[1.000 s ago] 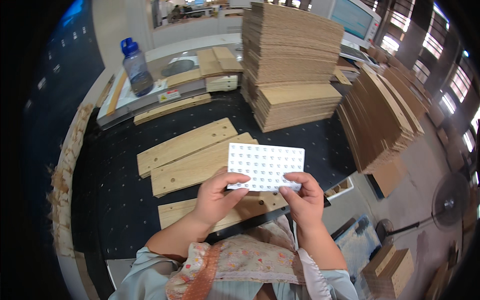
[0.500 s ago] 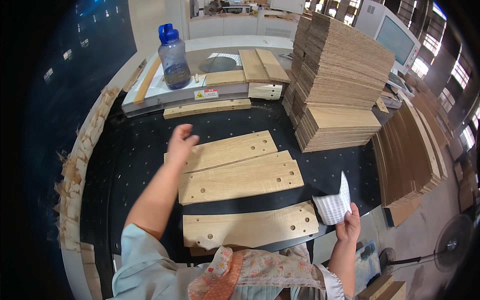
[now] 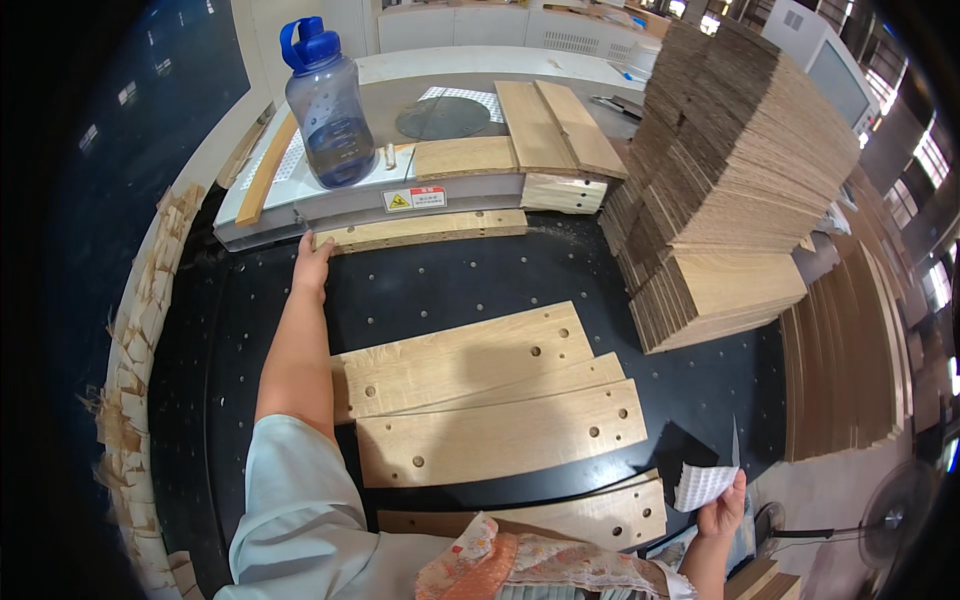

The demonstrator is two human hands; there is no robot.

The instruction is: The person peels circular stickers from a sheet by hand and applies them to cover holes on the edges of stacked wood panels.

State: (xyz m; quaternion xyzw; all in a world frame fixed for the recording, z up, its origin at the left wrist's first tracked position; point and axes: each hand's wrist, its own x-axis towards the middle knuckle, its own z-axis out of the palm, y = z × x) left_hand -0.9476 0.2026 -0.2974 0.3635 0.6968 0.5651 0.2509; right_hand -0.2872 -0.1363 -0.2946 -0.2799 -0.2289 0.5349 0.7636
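Observation:
My left hand [image 3: 313, 264] reaches far forward, its thumb and fingers closed about the left end of a narrow stack of drilled wooden boards [image 3: 430, 231]. That stack lies against the front of the machine's raised edge. At the lower right, my right hand [image 3: 724, 508] pinches a white sheet with rows of small round marks [image 3: 703, 486], held above the table edge. Between my arms lie wood-look boards with drilled holes: a far board [image 3: 470, 355], a board overlapping in front of it [image 3: 510, 430], and a near board [image 3: 590, 515] partly hidden by my clothing.
A blue-lidded water bottle [image 3: 335, 125] stands on the machine ledge beside loose boards [image 3: 560, 125]. Tall board stacks [image 3: 740, 140] rise at the right of the black dotted table [image 3: 440, 290]. More panels [image 3: 845, 350] stand beyond its right edge, near a fan [image 3: 895, 518].
My left hand has moved forward from above the far board to the narrow stack by the machine. My view has shifted forward; the right hand still holds the white sheet, now lower in view.

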